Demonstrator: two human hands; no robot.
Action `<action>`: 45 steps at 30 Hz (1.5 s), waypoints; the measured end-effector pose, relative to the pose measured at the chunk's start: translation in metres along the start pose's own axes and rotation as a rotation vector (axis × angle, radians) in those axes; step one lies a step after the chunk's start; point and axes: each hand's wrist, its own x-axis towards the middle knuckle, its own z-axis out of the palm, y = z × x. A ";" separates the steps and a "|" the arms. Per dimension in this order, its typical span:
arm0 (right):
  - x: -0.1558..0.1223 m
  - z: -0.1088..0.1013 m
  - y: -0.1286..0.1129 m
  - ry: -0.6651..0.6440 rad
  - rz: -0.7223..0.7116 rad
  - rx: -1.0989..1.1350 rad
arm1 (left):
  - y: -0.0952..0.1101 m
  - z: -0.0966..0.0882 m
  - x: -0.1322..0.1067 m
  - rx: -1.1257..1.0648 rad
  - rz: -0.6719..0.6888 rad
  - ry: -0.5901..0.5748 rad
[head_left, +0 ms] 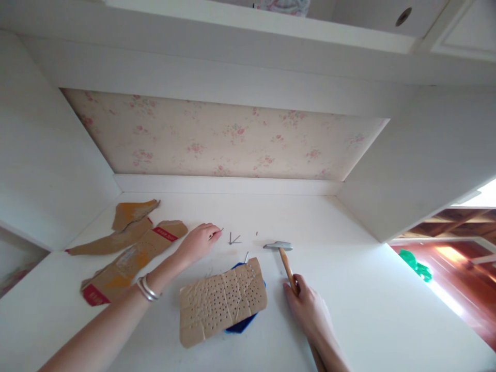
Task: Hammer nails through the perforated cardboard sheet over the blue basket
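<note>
My left hand (pixel 198 241) is closed in a pinch on a small nail (pixel 220 230), held just above the white desk (pixel 349 279). My right hand (pixel 306 307) is wrapped round the wooden handle of a hammer (pixel 282 252), whose metal head rests on the desk. Between the hands lies a piece of cardboard (pixel 222 302) full of small holes, on top of a blue pad (pixel 240 323). One nail (pixel 246 257) stands in the cardboard's far edge. Loose nails (pixel 233 239) lie on the desk just right of my left hand.
Torn cardboard pieces (pixel 127 248) lie at the left of the desk. A floral-papered back panel (pixel 225 139) and white side walls enclose the desk. At the right, past the desk edge, is a reddish floor with a green thing (pixel 416 264).
</note>
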 end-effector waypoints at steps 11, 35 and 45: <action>-0.006 -0.001 0.002 0.023 0.063 0.059 | 0.053 -0.037 -0.089 -0.715 -0.301 0.171; -0.004 0.000 0.006 0.049 0.070 0.177 | 0.115 -0.030 -0.144 -0.541 -0.158 0.263; -0.003 -0.001 0.005 0.059 0.049 0.192 | 0.118 -0.029 -0.128 -0.540 -0.107 0.279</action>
